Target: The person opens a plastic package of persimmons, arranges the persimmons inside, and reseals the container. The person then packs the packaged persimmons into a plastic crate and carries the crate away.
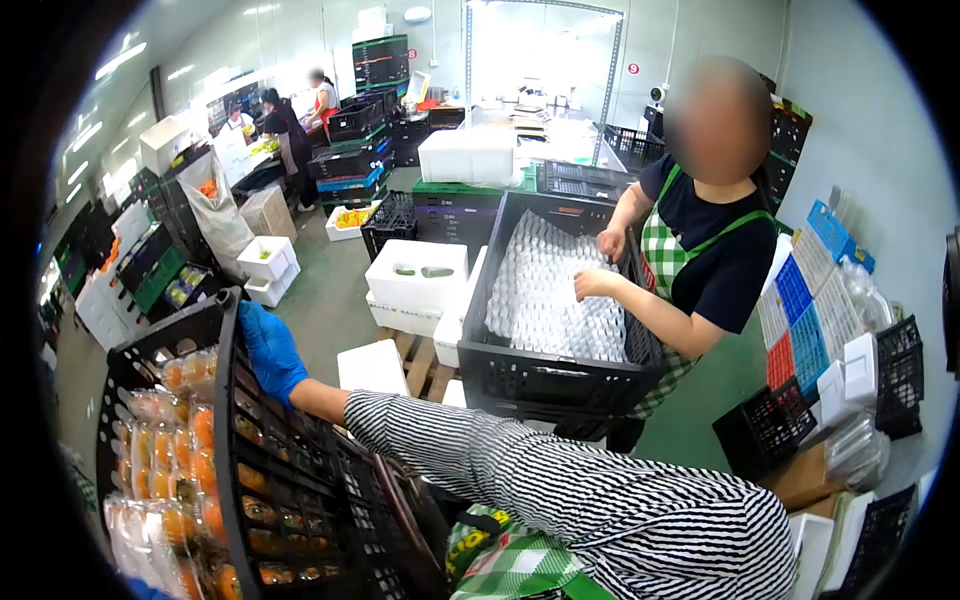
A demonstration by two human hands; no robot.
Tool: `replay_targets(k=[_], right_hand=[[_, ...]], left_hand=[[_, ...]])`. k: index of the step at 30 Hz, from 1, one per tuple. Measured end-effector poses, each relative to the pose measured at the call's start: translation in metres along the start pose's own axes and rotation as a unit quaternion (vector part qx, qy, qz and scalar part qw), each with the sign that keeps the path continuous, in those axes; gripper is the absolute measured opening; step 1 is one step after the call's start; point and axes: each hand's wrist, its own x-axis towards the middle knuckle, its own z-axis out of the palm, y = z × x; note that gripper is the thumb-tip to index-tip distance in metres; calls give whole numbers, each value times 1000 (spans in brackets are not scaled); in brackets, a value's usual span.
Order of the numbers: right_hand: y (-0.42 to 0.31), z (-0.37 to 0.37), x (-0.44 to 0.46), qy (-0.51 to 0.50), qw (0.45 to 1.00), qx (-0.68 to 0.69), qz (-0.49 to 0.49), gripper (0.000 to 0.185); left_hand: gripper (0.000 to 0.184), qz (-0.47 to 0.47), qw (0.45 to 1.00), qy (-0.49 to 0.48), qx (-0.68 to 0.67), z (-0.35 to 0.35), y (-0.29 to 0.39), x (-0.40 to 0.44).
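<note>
A black plastic crate [235,440] stands tilted at the lower left, holding clear plastic packs of round orange produce [165,460]. My right hand [268,350], in a blue glove, reaches across from the right in a striped sleeve. Its fingers are wrapped over the crate's upper rim. Only a sliver of blue glove, my left hand [145,589], shows at the bottom edge by the crate's lower corner. Its fingers are out of sight, so its grip cannot be made out.
Across from me, a person in a green checked apron [668,235] handles white bubbly padding [550,285] in another black crate [560,385]. White foam boxes [415,280] sit beside it near a wooden pallet [425,370]. Stacked crates [350,150] and other people are farther back.
</note>
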Motion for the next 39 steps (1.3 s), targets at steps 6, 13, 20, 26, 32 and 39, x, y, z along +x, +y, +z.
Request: replay_targets(k=[6,13,20,26,32,39], right_hand=[[5,1,0,-12,998,39,41,33],[30,7,-4,-70,996,-1,51,41],[35,16,-10,24,999,0,-29,45],[19,10,-8,5,996,89,23,40],[9,8,-6,8,991,136,8,35],[18,9,-5,-33,988,145,51,33]], left_hand=[[28,101,987,98,78,10,24,60],[26,82,987,136,4,28,20,61],[24,75,987,135,-50,37,18,57],[22,66,987,130,-74,42,19,57],[21,50,990,109,-77,46,20,57],[19,39,990,103,-85,48,20,57]])
